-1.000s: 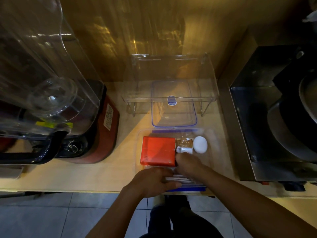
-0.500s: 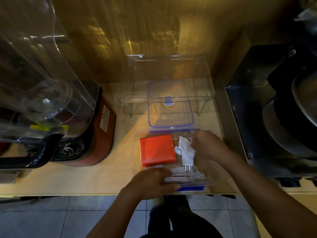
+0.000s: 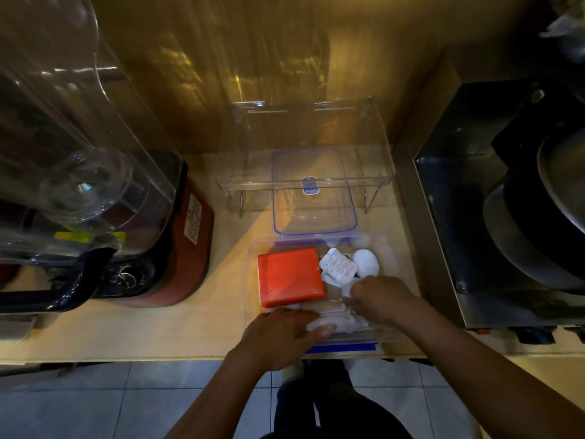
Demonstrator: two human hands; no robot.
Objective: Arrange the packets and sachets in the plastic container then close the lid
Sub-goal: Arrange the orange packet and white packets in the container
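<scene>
A clear plastic container [image 3: 250, 274] with blue clips stands at the counter's front edge. Inside lie an orange-red packet [image 3: 289, 276] on the left, white sachets [image 3: 337, 270] in the middle and a white oval object [image 3: 366, 263] at the back right. A row of thin white sachets [image 3: 340, 319] lies along the near side. My left hand [image 3: 280, 335] presses on the left end of that row. My right hand [image 3: 381, 299] grips its right end, fingers curled down into the container. The clear lid [image 3: 313, 193] with a blue rim lies flat behind the container.
A blender with a red base [image 3: 177, 248] and clear jug stands to the left. A clear acrylic shelf [image 3: 304, 182] spans over the lid at the back. A steel appliance [image 3: 493, 217] with dark pans is close on the right. The counter edge runs just below the container.
My right hand set white sachets down in the middle of the container, uncovering the oval object, and came back to the near row. My left hand stayed on that row.
</scene>
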